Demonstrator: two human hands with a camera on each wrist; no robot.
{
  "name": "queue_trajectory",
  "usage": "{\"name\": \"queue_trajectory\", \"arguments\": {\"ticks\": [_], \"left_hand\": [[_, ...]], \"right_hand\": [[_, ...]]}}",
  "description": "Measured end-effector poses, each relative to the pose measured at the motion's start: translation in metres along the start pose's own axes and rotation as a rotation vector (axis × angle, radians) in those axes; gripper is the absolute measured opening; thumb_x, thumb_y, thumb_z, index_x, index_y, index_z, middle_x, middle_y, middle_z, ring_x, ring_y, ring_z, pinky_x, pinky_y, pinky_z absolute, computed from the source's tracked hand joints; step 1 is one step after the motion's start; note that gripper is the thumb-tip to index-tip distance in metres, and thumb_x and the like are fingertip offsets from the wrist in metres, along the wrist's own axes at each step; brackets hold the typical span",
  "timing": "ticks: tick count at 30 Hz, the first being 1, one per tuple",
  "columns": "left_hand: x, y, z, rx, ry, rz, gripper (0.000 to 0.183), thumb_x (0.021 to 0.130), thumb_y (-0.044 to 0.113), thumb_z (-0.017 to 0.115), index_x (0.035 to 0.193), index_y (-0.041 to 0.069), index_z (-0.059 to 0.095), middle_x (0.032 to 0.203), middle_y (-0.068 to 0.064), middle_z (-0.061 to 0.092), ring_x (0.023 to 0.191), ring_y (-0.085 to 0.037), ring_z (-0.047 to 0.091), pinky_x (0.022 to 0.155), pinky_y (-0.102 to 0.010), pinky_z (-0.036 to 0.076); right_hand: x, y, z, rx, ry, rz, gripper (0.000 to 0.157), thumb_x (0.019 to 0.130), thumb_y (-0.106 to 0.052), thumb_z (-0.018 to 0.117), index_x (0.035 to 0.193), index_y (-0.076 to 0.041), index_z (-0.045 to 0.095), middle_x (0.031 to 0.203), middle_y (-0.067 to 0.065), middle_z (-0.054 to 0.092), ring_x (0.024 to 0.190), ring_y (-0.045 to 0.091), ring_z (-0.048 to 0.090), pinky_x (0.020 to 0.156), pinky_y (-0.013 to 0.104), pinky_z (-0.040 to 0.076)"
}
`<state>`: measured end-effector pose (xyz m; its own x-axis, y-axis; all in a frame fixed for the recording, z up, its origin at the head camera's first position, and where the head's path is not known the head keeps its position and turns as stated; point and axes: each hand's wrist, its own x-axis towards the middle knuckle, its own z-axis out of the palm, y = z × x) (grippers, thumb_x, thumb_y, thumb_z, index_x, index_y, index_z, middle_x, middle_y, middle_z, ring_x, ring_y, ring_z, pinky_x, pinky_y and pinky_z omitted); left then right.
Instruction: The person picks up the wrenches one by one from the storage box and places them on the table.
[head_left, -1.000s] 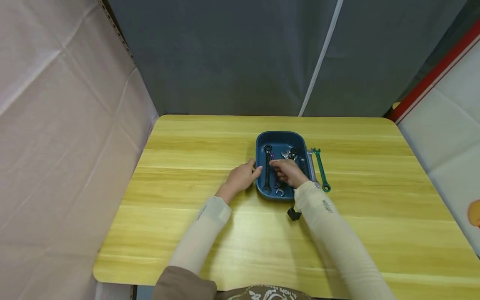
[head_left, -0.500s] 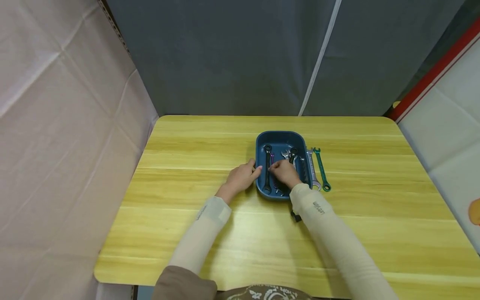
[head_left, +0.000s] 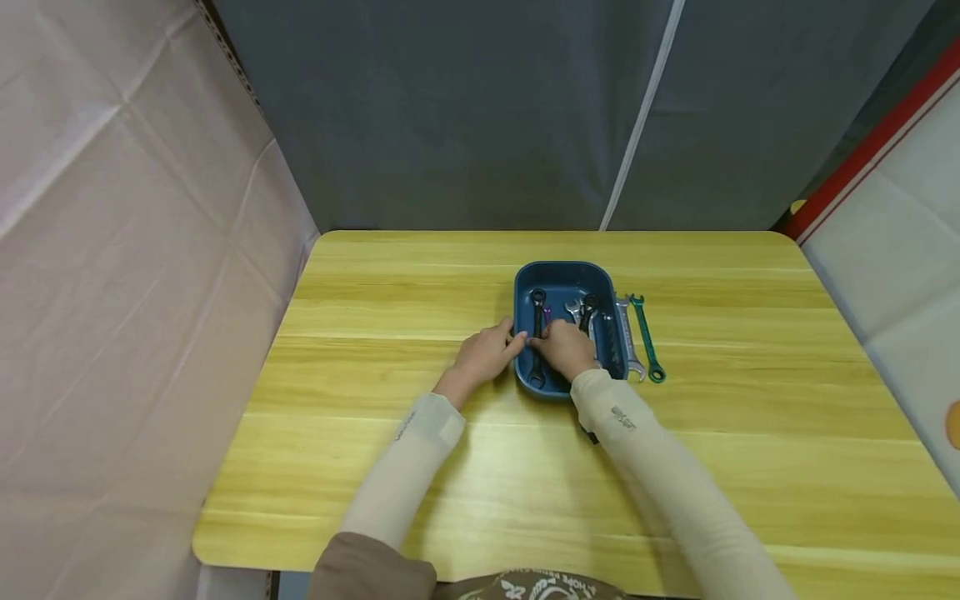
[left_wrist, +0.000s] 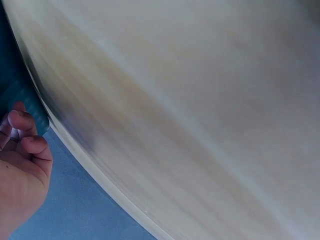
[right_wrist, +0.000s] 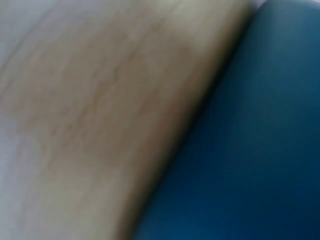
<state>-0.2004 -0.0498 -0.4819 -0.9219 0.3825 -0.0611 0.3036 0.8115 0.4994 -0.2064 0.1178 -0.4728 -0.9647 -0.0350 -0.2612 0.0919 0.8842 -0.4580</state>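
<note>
Lying lengthwise in the blue tray (head_left: 564,275), a slim black wrench (head_left: 537,333)

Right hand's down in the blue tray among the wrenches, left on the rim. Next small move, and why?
Probably close the right hand on one wrench and lift it straight up. It lies over the purple wrench beside the black wrench; its grasp is hidden. The left hand steadies the blue tray, and two wrenches already lie outside.
</note>
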Motion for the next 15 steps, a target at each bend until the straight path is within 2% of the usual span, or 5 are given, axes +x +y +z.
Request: {"name": "queue_trajectory", "arguments": {"ticks": [2, 5, 9, 15], "left_hand": [[-0.0006, -0.0004, 0.0, -0.001, -0.002, -0.001, 0.036, 0.102, 0.048, 0.035, 0.106, 0.014, 0.047, 0.088, -0.007, 0.065, 0.067, -0.022, 0.058, 0.055, -0.034, 0.041], [-0.0012, -0.0008, -0.0003, -0.003, 0.001, 0.002, 0.037, 0.102, 0.049, 0.035, 0.106, 0.014, 0.047, 0.084, -0.007, 0.062, 0.066, -0.022, 0.056, 0.055, -0.033, 0.041], [-0.0014, -0.001, -0.0008, 0.003, 0.007, 0.011, 0.039, 0.102, 0.05, 0.033, 0.106, 0.014, 0.047, 0.085, -0.006, 0.063, 0.066, -0.021, 0.057, 0.055, -0.033, 0.041], [-0.0008, -0.0001, -0.0011, -0.007, 0.004, 0.007, 0.035, 0.102, 0.047, 0.037, 0.106, 0.014, 0.047, 0.08, -0.006, 0.06, 0.066, -0.023, 0.056, 0.056, -0.034, 0.041]], "right_hand": [[-0.0001, -0.0021, 0.0012, -0.041, -0.001, 0.0, 0.045, 0.09, -0.046, 0.063, 0.06, -0.013, 0.054, 0.06, 0.002, 0.055, 0.056, 0.02, 0.057, 0.052, 0.035, 0.041], [-0.0001, -0.0036, 0.0024, -0.087, 0.009, 0.006, 0.047, 0.09, -0.047, 0.063, 0.059, -0.013, 0.053, 0.062, 0.005, 0.058, 0.056, 0.021, 0.058, 0.053, 0.039, 0.044], [-0.0007, -0.0055, 0.0024, -0.086, 0.002, 0.002, 0.045, 0.092, -0.046, 0.061, 0.066, -0.009, 0.061, 0.069, 0.009, 0.063, 0.059, 0.022, 0.06, 0.054, 0.038, 0.044], [-0.0014, -0.0094, 0.0015, -0.075, -0.033, 0.023, 0.044, 0.092, -0.047, 0.058, 0.081, -0.005, 0.067, 0.076, 0.009, 0.065, 0.063, 0.022, 0.06, 0.055, 0.034, 0.042]]}}
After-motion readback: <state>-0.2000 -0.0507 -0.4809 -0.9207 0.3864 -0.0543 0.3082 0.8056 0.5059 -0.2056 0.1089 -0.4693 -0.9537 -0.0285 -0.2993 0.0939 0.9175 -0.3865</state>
